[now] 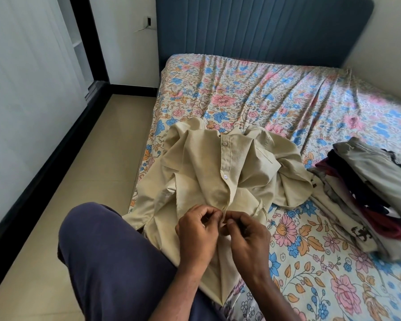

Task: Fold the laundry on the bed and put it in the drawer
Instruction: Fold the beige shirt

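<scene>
A person's knee in dark blue trousers (116, 258) sits nearest, at the bed's left edge. Just beyond it, the left hand (198, 230) and right hand (245, 235) meet, fingers curled, each pinching the front placket of one beige button-up shirt (218, 167). The shirt lies rumpled and face up on the bed (310, 262), which has a floral sheet; two buttons show beyond the hands. To the shirt's right sits one stack of folded clothes (366, 191). Beyond the shirt stands a blue padded headboard (264, 26).
</scene>
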